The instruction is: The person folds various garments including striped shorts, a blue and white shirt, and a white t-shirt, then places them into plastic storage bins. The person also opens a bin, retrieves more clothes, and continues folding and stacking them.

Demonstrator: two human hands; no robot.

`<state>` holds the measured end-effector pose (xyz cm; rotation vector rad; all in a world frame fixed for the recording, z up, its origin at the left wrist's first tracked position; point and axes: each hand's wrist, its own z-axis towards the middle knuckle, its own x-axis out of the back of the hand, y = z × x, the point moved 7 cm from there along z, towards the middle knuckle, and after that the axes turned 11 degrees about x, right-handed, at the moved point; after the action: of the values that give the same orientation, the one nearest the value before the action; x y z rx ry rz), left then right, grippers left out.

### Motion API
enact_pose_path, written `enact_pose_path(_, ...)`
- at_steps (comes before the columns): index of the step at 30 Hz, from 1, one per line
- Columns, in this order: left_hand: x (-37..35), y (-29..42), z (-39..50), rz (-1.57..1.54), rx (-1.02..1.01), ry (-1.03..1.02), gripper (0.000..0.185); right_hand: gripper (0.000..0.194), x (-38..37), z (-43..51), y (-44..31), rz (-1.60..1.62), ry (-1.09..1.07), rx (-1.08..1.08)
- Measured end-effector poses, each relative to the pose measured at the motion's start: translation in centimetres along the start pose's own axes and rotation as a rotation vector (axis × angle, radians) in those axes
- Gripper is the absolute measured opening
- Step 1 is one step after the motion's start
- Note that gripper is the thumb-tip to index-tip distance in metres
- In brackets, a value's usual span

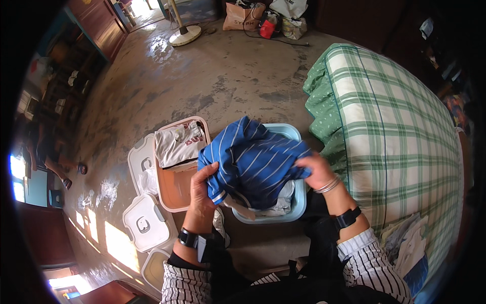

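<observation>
A blue garment with white stripes (254,163) is stretched between my two hands, above a light blue plastic tub (300,201). My left hand (205,184) grips its left edge, thumb on top. At its right edge my right hand (317,171), slightly blurred, holds the cloth. Light-coloured clothes (284,199) lie in the tub under the garment, which hides much of them. Just left stands a pink plastic tub (172,207) with a folded white shirt (180,144) in its far part.
White lids (146,224) lie on the floor at the left. A bed with a green plaid cover (398,144) stands at the right, with folded clothes (406,243) on it. Farther off are a stand's round base (185,36) and several bags (243,17). Another person's legs (57,167) show far left.
</observation>
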<state>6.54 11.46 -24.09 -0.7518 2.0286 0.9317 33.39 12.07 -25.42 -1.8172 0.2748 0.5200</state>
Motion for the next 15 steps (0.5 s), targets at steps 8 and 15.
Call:
enact_pose_path(8,3.0,2.8,-0.1,0.141,-0.149,0.224,0.027,0.040,4.3,-0.1,-5.3,0.665,0.161,0.257)
enact_pose_path(15,2.8,3.4,0.4,0.789,-0.123,0.345,0.017,0.048,4.7,-0.6,-8.5,0.596,-0.177,0.571)
